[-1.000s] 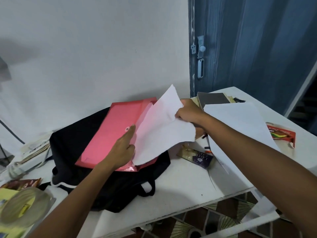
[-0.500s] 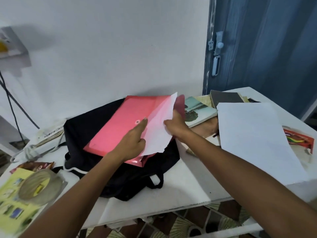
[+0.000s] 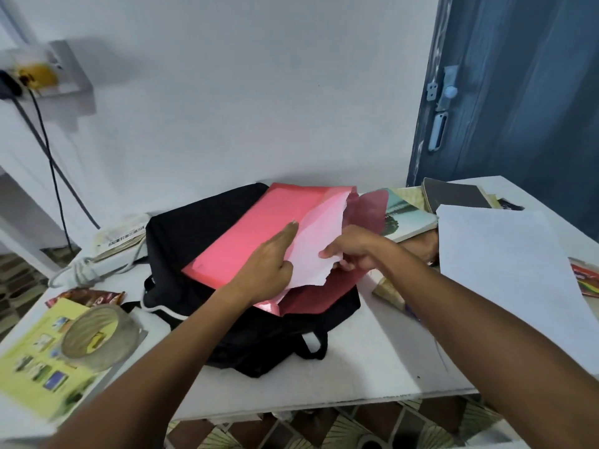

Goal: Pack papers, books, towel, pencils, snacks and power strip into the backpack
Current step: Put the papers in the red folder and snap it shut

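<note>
On the black backpack (image 3: 207,241) lies a red folder (image 3: 259,228), where the left hand (image 3: 269,264) rests with straight fingers, while the right hand (image 3: 353,251) pinches a white paper (image 3: 314,251) half inside the folder.

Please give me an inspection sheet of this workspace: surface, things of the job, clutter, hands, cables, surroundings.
Surface: white table, crowded.
Job's things: black fabric backpack lies flat; red plastic folder on it, white paper sheet half inside; more white sheets at right; books behind; white power strip at left; snack packets.
Clutter: clear tape roll on a yellow leaflet.
Hands: left hand presses flat on the folder; right hand pinches the paper sheet.
Cables: dark cables hang from the wall socket.
Surroundings: white wall, blue door.
</note>
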A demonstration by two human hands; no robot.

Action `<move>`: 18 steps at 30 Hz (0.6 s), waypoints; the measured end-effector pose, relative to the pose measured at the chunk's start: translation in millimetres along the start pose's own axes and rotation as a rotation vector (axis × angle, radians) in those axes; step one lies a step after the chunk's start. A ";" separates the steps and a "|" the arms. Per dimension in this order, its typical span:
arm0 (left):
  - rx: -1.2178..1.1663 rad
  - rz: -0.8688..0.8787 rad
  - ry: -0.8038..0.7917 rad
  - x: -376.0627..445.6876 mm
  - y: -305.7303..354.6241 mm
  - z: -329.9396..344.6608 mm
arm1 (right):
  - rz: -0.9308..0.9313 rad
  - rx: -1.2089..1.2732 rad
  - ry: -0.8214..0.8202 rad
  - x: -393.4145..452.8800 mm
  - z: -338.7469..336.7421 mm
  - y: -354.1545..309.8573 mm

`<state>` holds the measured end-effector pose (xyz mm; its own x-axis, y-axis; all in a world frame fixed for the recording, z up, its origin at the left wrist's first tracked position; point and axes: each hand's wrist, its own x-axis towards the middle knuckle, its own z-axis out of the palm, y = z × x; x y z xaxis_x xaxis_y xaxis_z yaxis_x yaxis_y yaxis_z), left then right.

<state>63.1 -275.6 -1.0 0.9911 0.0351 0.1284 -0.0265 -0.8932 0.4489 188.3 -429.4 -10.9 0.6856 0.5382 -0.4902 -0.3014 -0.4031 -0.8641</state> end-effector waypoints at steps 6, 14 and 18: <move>-0.044 0.017 0.031 3.9 6.0 -1.0 | -0.147 0.157 0.065 12.2 33.3 3.0; 0.031 0.018 -0.063 5.3 1.8 -5.6 | -0.081 0.132 0.073 2.2 25.0 -0.4; 0.078 0.045 -0.081 6.8 1.3 -6.1 | -0.082 0.247 0.103 -0.2 24.1 3.5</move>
<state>69.1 -273.8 5.8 0.9965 -0.0398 0.0735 -0.0645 -0.9252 0.3740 171.1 -413.1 -16.6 0.7741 0.4783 -0.4146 -0.3861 -0.1622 -0.9081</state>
